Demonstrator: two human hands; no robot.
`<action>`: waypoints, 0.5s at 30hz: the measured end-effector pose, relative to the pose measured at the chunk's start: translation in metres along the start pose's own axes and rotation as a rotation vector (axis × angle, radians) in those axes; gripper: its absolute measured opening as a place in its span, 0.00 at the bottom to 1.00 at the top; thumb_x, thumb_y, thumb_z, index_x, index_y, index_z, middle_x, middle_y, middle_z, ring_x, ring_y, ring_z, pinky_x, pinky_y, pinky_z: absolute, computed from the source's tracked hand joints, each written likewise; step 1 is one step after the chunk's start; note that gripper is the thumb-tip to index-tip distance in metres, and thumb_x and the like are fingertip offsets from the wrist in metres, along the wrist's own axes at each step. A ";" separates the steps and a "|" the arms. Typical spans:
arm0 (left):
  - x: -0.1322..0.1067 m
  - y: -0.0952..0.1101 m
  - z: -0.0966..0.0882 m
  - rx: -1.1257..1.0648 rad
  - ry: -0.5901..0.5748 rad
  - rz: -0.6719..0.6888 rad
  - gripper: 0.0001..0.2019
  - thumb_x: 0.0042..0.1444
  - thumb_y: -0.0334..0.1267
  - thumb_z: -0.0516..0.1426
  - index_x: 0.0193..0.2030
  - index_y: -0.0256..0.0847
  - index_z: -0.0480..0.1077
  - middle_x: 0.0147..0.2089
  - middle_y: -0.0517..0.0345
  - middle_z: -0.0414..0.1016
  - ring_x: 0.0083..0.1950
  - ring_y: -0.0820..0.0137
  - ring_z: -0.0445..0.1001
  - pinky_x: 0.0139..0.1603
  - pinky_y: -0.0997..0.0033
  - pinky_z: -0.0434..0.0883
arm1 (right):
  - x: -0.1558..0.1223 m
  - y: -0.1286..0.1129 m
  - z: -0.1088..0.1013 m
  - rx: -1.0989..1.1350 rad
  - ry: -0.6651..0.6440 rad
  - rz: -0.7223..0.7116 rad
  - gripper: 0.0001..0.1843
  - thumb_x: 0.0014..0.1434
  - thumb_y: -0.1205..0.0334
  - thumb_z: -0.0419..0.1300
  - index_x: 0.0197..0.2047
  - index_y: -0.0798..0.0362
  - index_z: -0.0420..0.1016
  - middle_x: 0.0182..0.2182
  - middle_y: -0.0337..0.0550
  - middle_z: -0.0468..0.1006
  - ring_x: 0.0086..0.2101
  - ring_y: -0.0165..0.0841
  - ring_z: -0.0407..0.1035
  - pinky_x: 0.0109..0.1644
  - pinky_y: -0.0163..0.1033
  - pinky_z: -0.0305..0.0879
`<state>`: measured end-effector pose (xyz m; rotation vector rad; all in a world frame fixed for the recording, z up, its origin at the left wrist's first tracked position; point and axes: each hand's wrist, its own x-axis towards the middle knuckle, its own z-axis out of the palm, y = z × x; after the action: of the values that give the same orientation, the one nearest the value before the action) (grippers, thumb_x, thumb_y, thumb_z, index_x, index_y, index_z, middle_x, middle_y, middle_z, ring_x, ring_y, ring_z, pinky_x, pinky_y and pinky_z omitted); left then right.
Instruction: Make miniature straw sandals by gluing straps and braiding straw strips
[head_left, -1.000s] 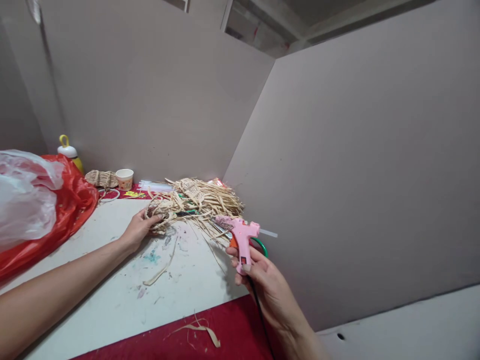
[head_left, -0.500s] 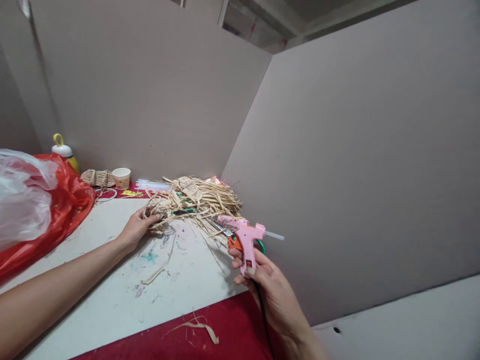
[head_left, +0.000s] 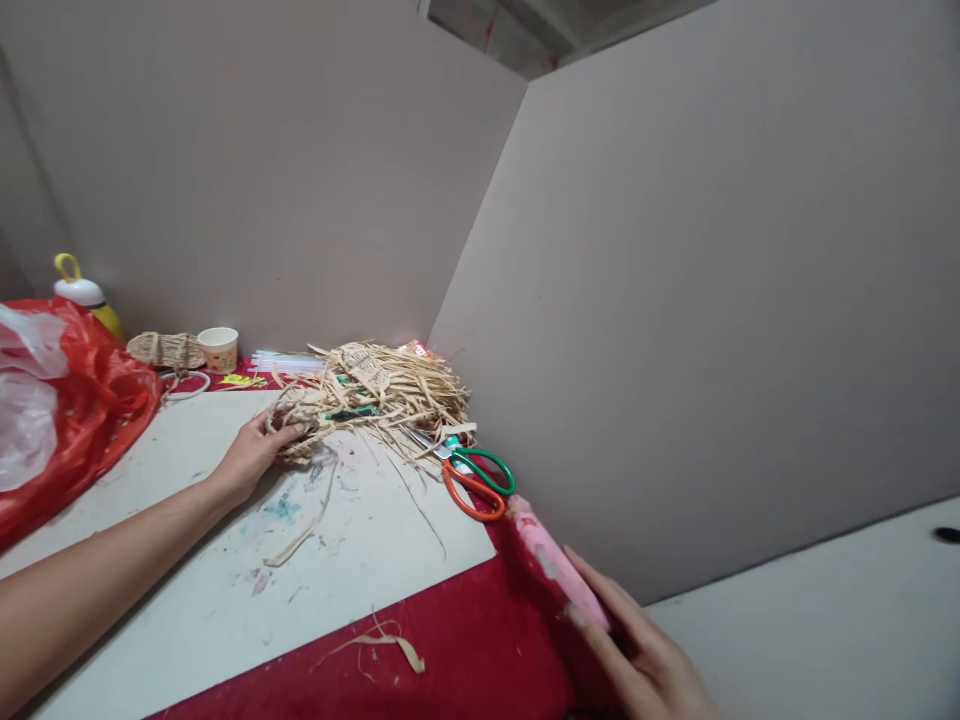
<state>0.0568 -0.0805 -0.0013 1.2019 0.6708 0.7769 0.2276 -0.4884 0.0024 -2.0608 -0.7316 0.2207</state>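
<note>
Gripping pink glue gun (head_left: 566,572) between thumb and fingers of right hand (head_left: 645,655) | aligning its long axis 5-to-11 o'clock, ending just beside scissors (head_left: 450,464) | clasping woven straw piece (head_left: 295,408) in nearer left hand (head_left: 251,455), at 10 o'clock from gun, well apart

Gripping two things
Clasping woven straw (head_left: 296,412) in left hand (head_left: 249,460), pink glue gun (head_left: 555,562) in right hand (head_left: 645,655), near scissors (head_left: 452,462).

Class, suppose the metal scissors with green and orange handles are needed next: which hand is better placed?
Probably the right hand: it is nearer the scissors, though holding a pink plastic glue gun. The left hand is farther away, holding beige woven straw.
</note>
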 end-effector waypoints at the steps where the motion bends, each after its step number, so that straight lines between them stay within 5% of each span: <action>1: -0.001 0.001 0.000 0.006 -0.004 0.000 0.25 0.38 0.37 0.69 0.46 0.38 0.73 0.43 0.51 0.79 0.38 0.68 0.78 0.36 0.75 0.75 | -0.002 0.008 -0.003 -0.099 -0.002 -0.061 0.25 0.57 0.49 0.56 0.57 0.45 0.70 0.56 0.47 0.71 0.55 0.44 0.65 0.56 0.46 0.65; 6: -0.002 0.002 0.001 0.034 -0.005 0.008 0.26 0.38 0.37 0.69 0.47 0.39 0.72 0.43 0.52 0.79 0.38 0.68 0.78 0.36 0.75 0.75 | -0.003 0.037 -0.010 -0.405 -0.002 -0.224 0.21 0.60 0.55 0.51 0.54 0.47 0.73 0.50 0.50 0.76 0.48 0.44 0.71 0.54 0.52 0.66; 15: -0.003 0.003 0.001 0.060 -0.009 0.023 0.26 0.38 0.39 0.69 0.47 0.39 0.72 0.45 0.53 0.79 0.42 0.67 0.77 0.39 0.75 0.74 | 0.030 0.036 0.003 -0.669 -0.032 -0.336 0.24 0.58 0.70 0.44 0.52 0.51 0.74 0.48 0.51 0.76 0.47 0.40 0.70 0.51 0.48 0.68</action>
<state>0.0559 -0.0830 0.0017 1.2689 0.6782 0.7749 0.2657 -0.4844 -0.0249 -2.5016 -1.2832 -0.2140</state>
